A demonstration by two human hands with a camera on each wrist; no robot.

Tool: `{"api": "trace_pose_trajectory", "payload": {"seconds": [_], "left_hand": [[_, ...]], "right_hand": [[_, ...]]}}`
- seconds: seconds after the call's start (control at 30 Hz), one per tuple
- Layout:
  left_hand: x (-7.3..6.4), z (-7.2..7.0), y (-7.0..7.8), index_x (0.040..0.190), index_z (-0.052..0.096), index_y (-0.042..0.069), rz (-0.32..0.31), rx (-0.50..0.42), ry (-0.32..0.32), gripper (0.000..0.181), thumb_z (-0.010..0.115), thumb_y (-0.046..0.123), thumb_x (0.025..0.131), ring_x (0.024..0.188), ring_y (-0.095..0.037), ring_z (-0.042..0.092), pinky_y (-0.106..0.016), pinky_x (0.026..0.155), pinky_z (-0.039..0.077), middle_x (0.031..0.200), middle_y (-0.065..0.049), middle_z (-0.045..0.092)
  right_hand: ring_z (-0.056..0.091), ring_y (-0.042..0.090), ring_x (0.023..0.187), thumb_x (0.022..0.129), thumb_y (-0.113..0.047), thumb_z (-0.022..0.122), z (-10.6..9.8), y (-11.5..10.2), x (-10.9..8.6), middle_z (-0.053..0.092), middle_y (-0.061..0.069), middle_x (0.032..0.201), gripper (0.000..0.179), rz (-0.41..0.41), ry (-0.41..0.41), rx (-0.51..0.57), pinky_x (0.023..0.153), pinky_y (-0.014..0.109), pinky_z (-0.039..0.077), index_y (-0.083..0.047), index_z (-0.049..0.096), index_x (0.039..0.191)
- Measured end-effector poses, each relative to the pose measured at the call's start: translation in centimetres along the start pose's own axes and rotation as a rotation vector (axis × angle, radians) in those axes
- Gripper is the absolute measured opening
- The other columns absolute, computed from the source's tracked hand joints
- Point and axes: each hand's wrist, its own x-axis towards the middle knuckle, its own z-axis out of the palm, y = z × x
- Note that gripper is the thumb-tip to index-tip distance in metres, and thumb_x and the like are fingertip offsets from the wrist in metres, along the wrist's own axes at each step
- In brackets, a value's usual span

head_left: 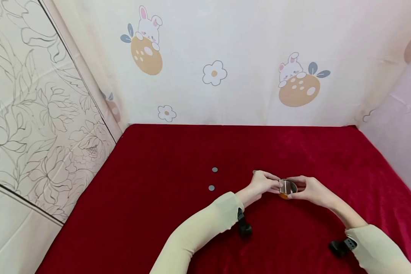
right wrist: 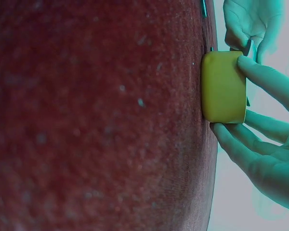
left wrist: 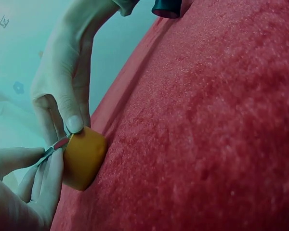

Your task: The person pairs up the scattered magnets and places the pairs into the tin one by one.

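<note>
Slightly right of the middle in the head view, my right hand (head_left: 314, 191) grips a small yellow rounded container (right wrist: 224, 87), thumb on one side and fingers on the other. The container stands on the red cloth, its dark inside partly showing. Between the thumb and fingers of my left hand (head_left: 262, 183) is a thin, flat, shiny rectangular piece (head_left: 283, 187), pinched over the container's top. In the left wrist view the flat piece (left wrist: 58, 146) has a reddish part at the container's rim. Its exact kind I cannot tell.
Two small grey discs, an upper disc (head_left: 214, 169) and a lower disc (head_left: 211, 188), lie left of my hands on the red cloth (head_left: 150, 182). Another disc (head_left: 254, 172) peeks out behind my left hand. A patterned white curtain (head_left: 219, 102) hangs behind the table.
</note>
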Motion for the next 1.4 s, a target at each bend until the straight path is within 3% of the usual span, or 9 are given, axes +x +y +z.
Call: {"api": "trace_pose_trajectory", "payload": {"seconds": [0.3,0.53,0.63,0.83,1.0,1.13,1.27,1.4], "left_hand": [[-0.1,1.0,0.3,0.079,0.069,-0.006,0.052,0.134,0.031,0.008,0.068,-0.007,0.071,0.062,-0.027,0.064,-0.029,0.054,0.051,0.066,-0.012,0.064],[0.2,0.8,0.0,0.075,0.071,0.001,0.153,0.391,0.048,0.006,0.071,-0.002,0.070,0.050,-0.011,0.057,-0.022,0.049,0.048,0.065,-0.002,0.064],[0.1,0.5,0.0,0.078,0.070,0.001,0.166,0.382,0.022,0.008,0.071,-0.001,0.071,0.051,-0.010,0.055,-0.023,0.051,0.049,0.066,-0.002,0.063],[-0.2,-0.8,0.1,0.084,0.068,0.001,0.164,0.356,-0.055,0.010,0.068,0.000,0.074,0.055,-0.016,0.059,-0.025,0.051,0.049,0.065,-0.003,0.062],[-0.6,-2.0,0.4,0.083,0.069,0.004,0.192,0.432,-0.098,0.008,0.068,0.004,0.075,0.055,-0.014,0.057,-0.024,0.050,0.047,0.062,0.001,0.059],[-1.0,-3.2,0.8,0.086,0.069,0.007,0.204,0.504,-0.112,0.010,0.068,0.007,0.076,0.053,-0.013,0.054,-0.024,0.047,0.045,0.060,0.003,0.057],[-1.5,-4.6,1.4,0.091,0.068,0.007,0.222,0.575,-0.162,0.014,0.066,0.010,0.078,0.059,-0.012,0.056,-0.022,0.051,0.046,0.069,0.005,0.059],[-2.0,-6.3,1.9,0.096,0.067,0.007,0.293,0.669,-0.238,0.017,0.065,0.014,0.080,0.067,-0.006,0.055,-0.017,0.057,0.044,0.081,0.007,0.061]], "right_hand": [[0.059,0.007,0.087,0.071,-0.015,0.073,0.0,0.1,0.0,0.057,0.026,0.106,0.057,-0.028,0.004,-0.010,0.067,0.020,0.048,0.015,0.049,0.114],[0.060,0.011,0.087,0.072,-0.016,0.073,0.2,0.2,0.2,0.058,0.025,0.106,0.057,-0.041,0.006,0.001,0.066,0.018,0.048,0.014,0.050,0.114],[0.061,0.012,0.086,0.072,-0.016,0.073,0.2,0.2,0.2,0.058,0.025,0.105,0.056,-0.043,0.005,0.004,0.065,0.017,0.048,0.014,0.050,0.114],[0.060,0.018,0.087,0.073,-0.016,0.072,0.0,-0.1,0.2,0.056,0.025,0.106,0.057,-0.041,-0.019,-0.009,0.066,0.018,0.048,0.014,0.049,0.115],[0.060,0.021,0.088,0.073,-0.013,0.072,0.0,-0.4,0.2,0.056,0.026,0.105,0.058,-0.065,-0.036,-0.042,0.068,0.021,0.048,0.017,0.046,0.115],[0.057,0.029,0.092,0.074,-0.013,0.071,0.1,-1.1,0.3,0.055,0.024,0.107,0.055,-0.074,-0.003,-0.113,0.071,0.027,0.049,0.014,0.048,0.115],[0.054,0.033,0.093,0.075,-0.014,0.070,0.1,-1.7,0.4,0.055,0.021,0.108,0.049,-0.092,0.054,-0.190,0.072,0.030,0.048,0.009,0.052,0.114],[0.053,0.031,0.092,0.076,-0.015,0.070,0.4,-2.3,0.6,0.056,0.018,0.107,0.045,-0.118,0.088,-0.225,0.072,0.030,0.047,0.005,0.055,0.113]]}}
